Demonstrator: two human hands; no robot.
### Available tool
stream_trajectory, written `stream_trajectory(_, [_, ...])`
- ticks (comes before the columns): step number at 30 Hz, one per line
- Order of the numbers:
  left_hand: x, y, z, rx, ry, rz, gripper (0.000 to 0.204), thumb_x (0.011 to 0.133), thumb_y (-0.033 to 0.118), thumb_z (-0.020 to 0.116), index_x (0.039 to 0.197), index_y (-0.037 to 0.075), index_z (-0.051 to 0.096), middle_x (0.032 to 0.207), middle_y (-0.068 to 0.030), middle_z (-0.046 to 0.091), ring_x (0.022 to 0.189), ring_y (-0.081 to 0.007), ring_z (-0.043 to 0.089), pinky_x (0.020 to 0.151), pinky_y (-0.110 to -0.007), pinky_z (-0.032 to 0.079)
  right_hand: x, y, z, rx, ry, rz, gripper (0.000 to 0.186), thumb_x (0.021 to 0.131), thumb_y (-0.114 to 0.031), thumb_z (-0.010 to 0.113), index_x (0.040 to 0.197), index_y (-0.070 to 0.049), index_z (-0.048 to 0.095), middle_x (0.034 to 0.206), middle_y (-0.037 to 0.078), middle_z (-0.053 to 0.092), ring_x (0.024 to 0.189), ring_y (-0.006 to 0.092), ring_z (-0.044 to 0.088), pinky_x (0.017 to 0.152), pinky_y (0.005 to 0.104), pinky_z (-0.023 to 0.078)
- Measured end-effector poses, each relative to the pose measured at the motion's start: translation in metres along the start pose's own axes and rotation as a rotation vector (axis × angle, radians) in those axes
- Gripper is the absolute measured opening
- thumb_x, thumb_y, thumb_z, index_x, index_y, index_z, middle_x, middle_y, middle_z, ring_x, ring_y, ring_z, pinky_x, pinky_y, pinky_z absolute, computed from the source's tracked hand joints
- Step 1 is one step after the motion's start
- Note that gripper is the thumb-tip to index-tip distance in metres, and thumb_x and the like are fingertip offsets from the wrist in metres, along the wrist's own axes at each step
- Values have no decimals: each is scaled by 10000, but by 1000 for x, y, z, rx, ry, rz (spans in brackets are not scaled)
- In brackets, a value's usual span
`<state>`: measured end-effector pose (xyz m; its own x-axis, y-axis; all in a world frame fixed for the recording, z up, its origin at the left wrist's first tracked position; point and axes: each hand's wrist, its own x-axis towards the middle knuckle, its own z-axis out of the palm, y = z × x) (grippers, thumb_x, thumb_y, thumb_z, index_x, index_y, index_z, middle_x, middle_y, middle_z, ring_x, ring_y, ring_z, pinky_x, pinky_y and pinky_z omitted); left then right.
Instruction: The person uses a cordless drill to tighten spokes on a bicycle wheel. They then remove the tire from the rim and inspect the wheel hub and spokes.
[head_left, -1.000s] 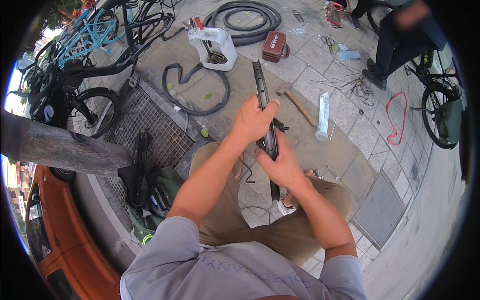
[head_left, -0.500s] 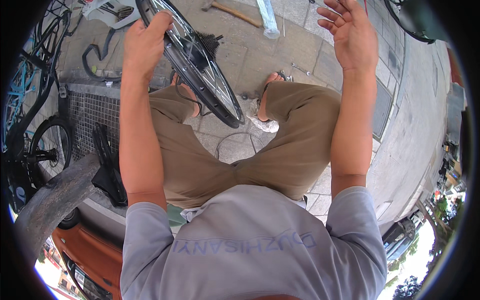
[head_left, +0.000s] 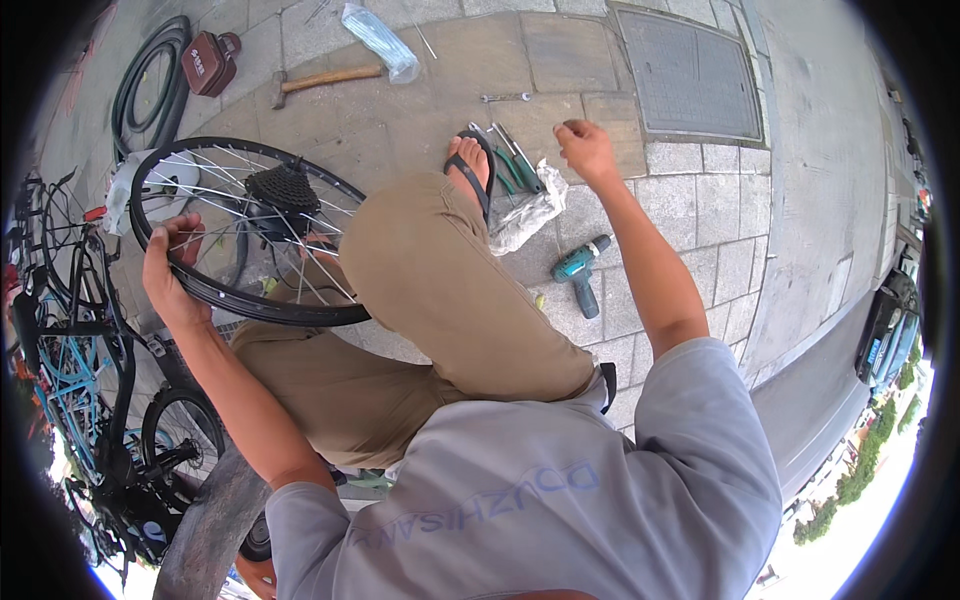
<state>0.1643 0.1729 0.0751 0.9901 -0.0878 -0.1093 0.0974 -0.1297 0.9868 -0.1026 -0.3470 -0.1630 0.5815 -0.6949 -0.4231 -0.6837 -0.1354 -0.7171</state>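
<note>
My left hand point(head_left: 177, 265) grips the black rim point(head_left: 268, 311) of a spoked bicycle wheel, whose black cassette point(head_left: 278, 187) faces up. The wheel lies tilted beside my bent knee. My right hand point(head_left: 585, 150) is raised out to the right, its fingers loosely bent, with no held object visible. Below it are a teal cordless drill point(head_left: 576, 268), green-handled tools point(head_left: 525, 175) and a crumpled white rag point(head_left: 527, 222) on the paving. My sandalled foot point(head_left: 466, 160) is beside the tools.
A hammer point(head_left: 330, 78), wrench point(head_left: 506, 97), clear blue package point(head_left: 380, 43), maroon case point(head_left: 208, 63), coiled tubes point(head_left: 135, 115) and white container point(head_left: 119, 188) surround me. Bicycles point(head_left: 75, 380) and a grey post point(head_left: 205, 530) are at left, a metal cover point(head_left: 690, 80) upper right.
Both hands held the wheel upright at first; my right hand has let go and moved rightward. My left hand has tipped the wheel flatter and moved it left. The view has turned.
</note>
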Motion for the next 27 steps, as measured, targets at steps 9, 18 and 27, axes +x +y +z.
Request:
stream_trajectory(9, [-19, 21, 41, -24, 29, 2, 347, 1018, 258, 601, 1076, -77, 668, 1076, -182, 718, 1000, -259, 700, 909, -379, 551, 15, 83, 139, -568, -202, -79, 412, 909, -268, 597, 1253, -63, 692, 1208, 270, 703, 1137, 440, 678, 969, 518, 543])
stream_trajectory(18, [-26, 18, 37, -107, 134, -5, 329, 926, 283, 685, 1008, -32, 642, 1037, -137, 664, 992, -267, 681, 934, -429, 517, 42, 61, 160, -921, -370, -47, 407, 923, -257, 619, 1249, -13, 607, 1309, 216, 656, 1207, 415, 669, 1018, 498, 536])
stream_trajectory(27, [-19, 15, 46, -124, 95, -56, 198, 939, 182, 672, 1022, 3, 652, 964, -58, 666, 857, -131, 625, 809, -317, 512, 20, 6, 127, -613, -268, -280, 473, 874, -265, 657, 1240, 17, 552, 1084, 319, 714, 1029, 501, 692, 911, 558, 544])
